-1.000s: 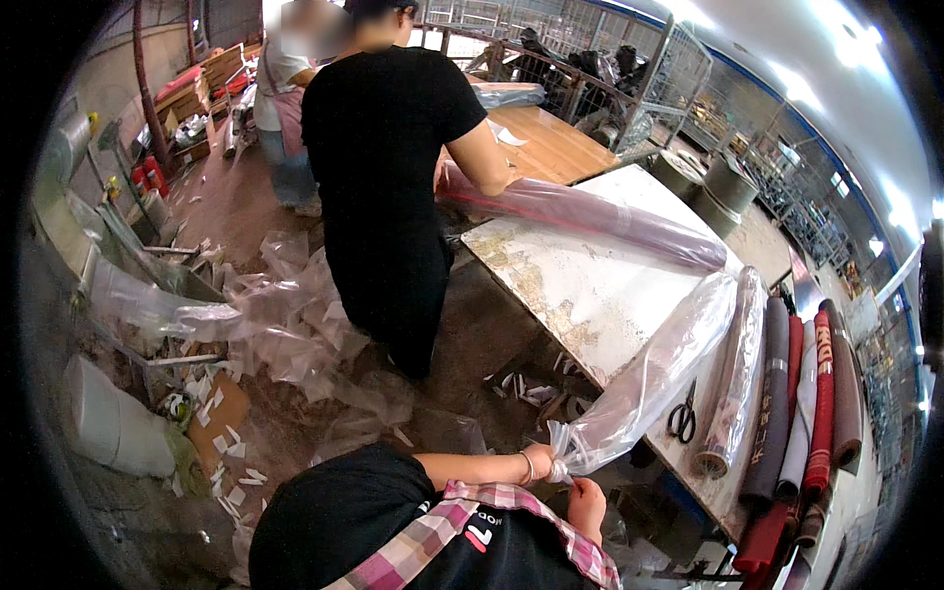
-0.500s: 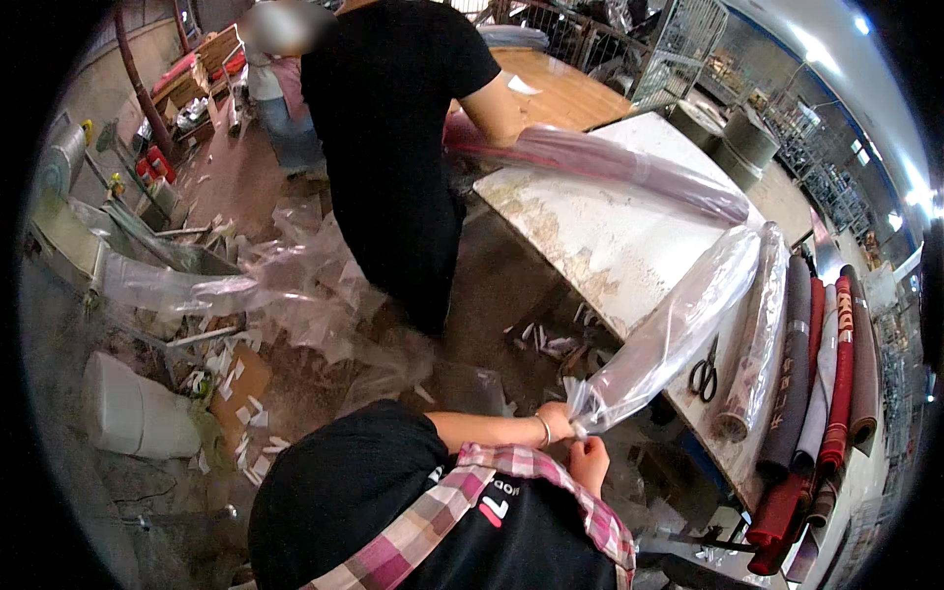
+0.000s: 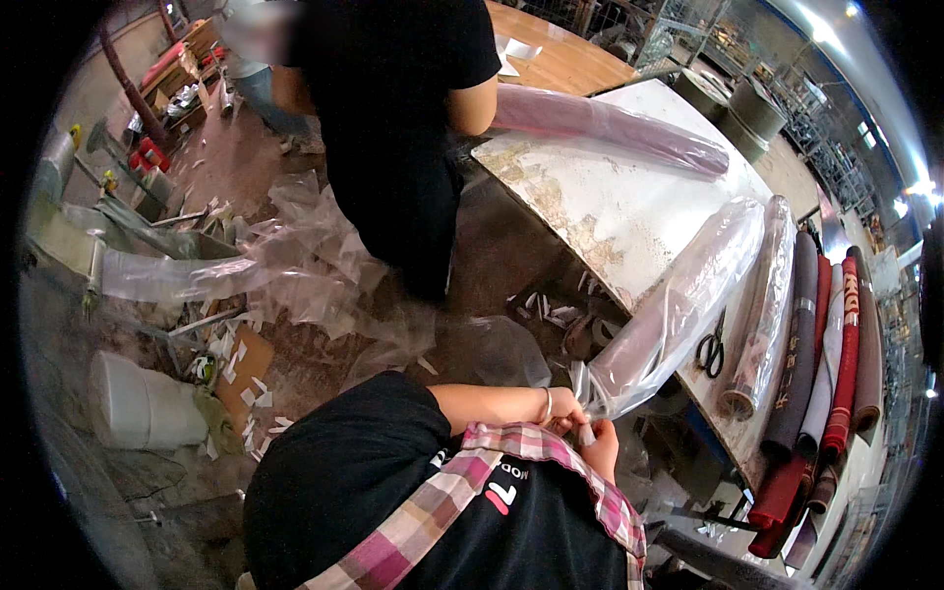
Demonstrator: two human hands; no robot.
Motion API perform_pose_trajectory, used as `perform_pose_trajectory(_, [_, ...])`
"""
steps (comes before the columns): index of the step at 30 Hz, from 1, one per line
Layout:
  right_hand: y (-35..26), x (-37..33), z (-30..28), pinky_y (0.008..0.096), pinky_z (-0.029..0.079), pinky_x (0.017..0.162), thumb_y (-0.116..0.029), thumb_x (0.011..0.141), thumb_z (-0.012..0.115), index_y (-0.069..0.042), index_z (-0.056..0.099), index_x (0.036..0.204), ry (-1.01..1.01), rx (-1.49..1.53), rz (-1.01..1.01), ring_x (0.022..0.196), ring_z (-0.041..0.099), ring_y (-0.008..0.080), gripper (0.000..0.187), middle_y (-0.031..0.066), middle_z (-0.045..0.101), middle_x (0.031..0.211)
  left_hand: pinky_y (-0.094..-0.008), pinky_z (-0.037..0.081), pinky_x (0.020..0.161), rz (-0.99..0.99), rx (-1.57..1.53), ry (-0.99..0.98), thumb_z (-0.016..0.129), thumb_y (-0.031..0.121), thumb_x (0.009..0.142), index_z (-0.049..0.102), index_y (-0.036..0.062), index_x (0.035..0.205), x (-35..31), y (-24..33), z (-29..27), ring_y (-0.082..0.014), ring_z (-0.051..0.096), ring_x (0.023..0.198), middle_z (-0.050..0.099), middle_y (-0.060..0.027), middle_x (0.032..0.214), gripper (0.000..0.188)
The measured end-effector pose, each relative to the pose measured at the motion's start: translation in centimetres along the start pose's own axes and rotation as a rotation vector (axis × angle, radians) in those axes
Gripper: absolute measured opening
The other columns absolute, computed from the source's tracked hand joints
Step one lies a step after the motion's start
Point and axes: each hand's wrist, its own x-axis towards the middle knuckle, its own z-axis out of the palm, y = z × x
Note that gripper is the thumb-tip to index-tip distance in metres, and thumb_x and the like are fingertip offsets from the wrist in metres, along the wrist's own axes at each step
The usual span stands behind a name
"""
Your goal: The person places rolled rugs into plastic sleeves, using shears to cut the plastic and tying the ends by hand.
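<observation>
A mat roll in a clear plastic sleeve slants over the near edge of the white worktable. Its near end is bunched together where both hands meet. My left hand, with a bracelet at the wrist, is closed on the gathered plastic. Close against it, my right hand pinches the twisted tail of the sleeve, a small pale bit showing between the fingers. The fingertips partly hide one another. Black-handled scissors lie on the table to the right of the roll.
More rolled mats lie side by side at the right. Across the table, a person in black stands by another plastic-wrapped roll. Loose plastic film and paper scraps litter the floor at left, near a white bin.
My hands have come closer together at the sleeve's end, and the right thumb has moved onto the tail. The view has shifted slightly; the person opposite has drawn their arm back.
</observation>
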Motion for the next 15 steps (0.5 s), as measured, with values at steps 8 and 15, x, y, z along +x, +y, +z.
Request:
perform_pose_trajectory(8, [-6.6,0.2,-2.7,0.0407,0.044,0.056,-0.026,0.081,0.037,-0.008,0.056,0.075,-0.261,-0.402,-0.163,0.065,0.056,0.0317,0.027,0.0139,0.057,0.068,-0.0243,0.030,0.039,0.127,0.230,0.344,0.061,0.017,0.066,0.056,0.0038,0.062,-1.1,1.6,0.9,-0.0128,0.044,0.043,0.052,-0.0024,0.054,0.015])
perform_pose_trajectory(15, [-4.8,-0.2,-3.5,0.0235,0.036,0.046,-0.031,0.083,0.044,-0.003,0.050,0.068,-0.265,0.427,0.081,0.049,0.044,0.0089,0.033,0.0006,0.049,0.055,-0.0228,0.029,0.038,0.315,0.419,0.493,0.061,0.014,0.067,0.058,0.0073,0.078,-0.7,4.4,-3.3,-0.0090,0.040,0.041,0.052,-0.0003,0.056,0.013])
